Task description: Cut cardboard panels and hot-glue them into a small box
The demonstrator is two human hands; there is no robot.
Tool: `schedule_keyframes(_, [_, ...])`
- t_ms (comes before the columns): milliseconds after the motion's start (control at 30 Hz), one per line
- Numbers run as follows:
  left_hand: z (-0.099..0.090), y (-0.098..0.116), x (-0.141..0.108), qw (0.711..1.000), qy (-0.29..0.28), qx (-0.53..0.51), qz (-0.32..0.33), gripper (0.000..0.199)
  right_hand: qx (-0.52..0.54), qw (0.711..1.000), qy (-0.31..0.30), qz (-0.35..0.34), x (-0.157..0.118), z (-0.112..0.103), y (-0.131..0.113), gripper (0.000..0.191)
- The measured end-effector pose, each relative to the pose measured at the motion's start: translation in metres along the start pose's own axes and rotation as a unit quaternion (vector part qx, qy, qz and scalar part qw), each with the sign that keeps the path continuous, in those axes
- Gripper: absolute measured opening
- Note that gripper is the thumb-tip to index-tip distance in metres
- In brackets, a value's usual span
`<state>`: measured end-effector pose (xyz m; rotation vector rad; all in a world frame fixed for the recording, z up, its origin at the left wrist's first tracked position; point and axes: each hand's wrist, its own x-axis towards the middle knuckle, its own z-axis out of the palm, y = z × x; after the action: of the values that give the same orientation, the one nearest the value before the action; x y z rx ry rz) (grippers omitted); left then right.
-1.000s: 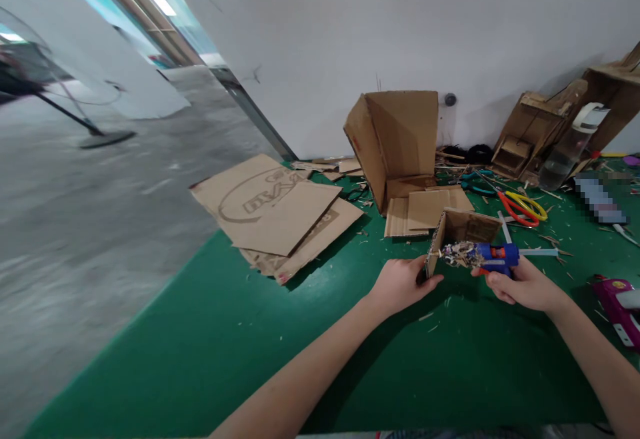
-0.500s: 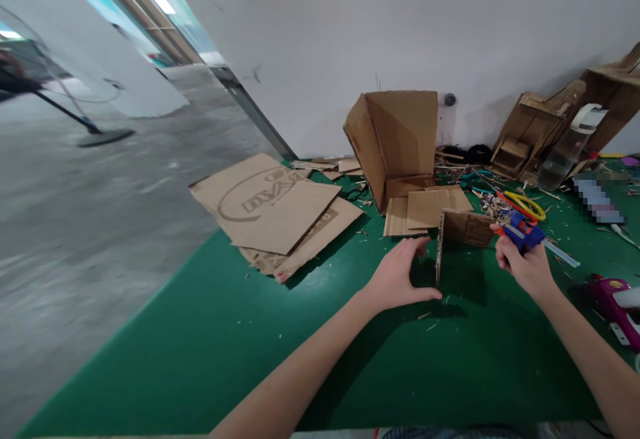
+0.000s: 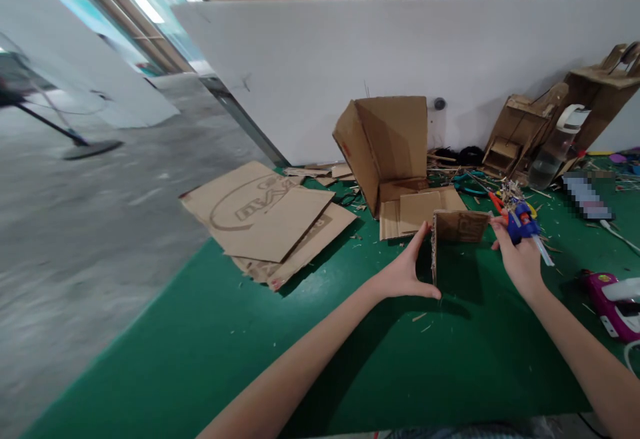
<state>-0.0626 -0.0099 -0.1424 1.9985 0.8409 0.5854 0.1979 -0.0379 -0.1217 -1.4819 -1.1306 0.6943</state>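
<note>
A small L-shaped cardboard piece (image 3: 461, 227) stands upright on the green table, its two panels meeting at a corner. My left hand (image 3: 407, 272) is at its left panel, thumb at the near end and fingers at the far top edge, holding it between them. In my right hand (image 3: 520, 266) is a blue hot glue gun (image 3: 523, 220), with a clear glue stick (image 3: 544, 251) poking out of its back. The gun's nozzle end is by the right edge of the cardboard piece; whether it touches I cannot tell.
Flat cardboard sheets (image 3: 255, 216) lie to the left, and a larger open cardboard structure (image 3: 400, 136) stands behind. Further right are a water bottle (image 3: 557, 149), a phone (image 3: 587, 196) with a cable, a magenta tool (image 3: 613, 302) and wooden models (image 3: 520, 129). A white panel (image 3: 300, 72) borders the table's back.
My left hand has closed in on the cardboard piece's left panel. My right hand has turned the glue gun and brought it closer to the right edge. The view has shifted slightly.
</note>
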Motion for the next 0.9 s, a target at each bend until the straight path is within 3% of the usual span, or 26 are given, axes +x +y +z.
schedule_keyframes(500, [0.002, -0.006, 0.014, 0.999, 0.015, -0.015, 0.048, 0.146, -0.035, 0.999, -0.014, 0.010, 0.001, 0.006, -0.015, 0.052])
schedule_keyframes(733, [0.010, -0.008, 0.006, 0.997, 0.065, -0.015, 0.035, 0.151, -0.076, 0.996, 0.025, -0.044, -0.010, 0.001, -0.010, 0.043])
schedule_keyframes(800, [0.015, -0.007, 0.002, 0.996, 0.083, -0.017, 0.022, 0.151, -0.091, 0.995, -0.006, -0.044, -0.017, 0.000, -0.008, 0.039])
schedule_keyframes(900, [0.021, -0.005, -0.002, 0.994, 0.106, -0.013, 0.011, 0.152, -0.106, 0.988, -0.101, -0.055, -0.026, 0.001, -0.009, 0.034])
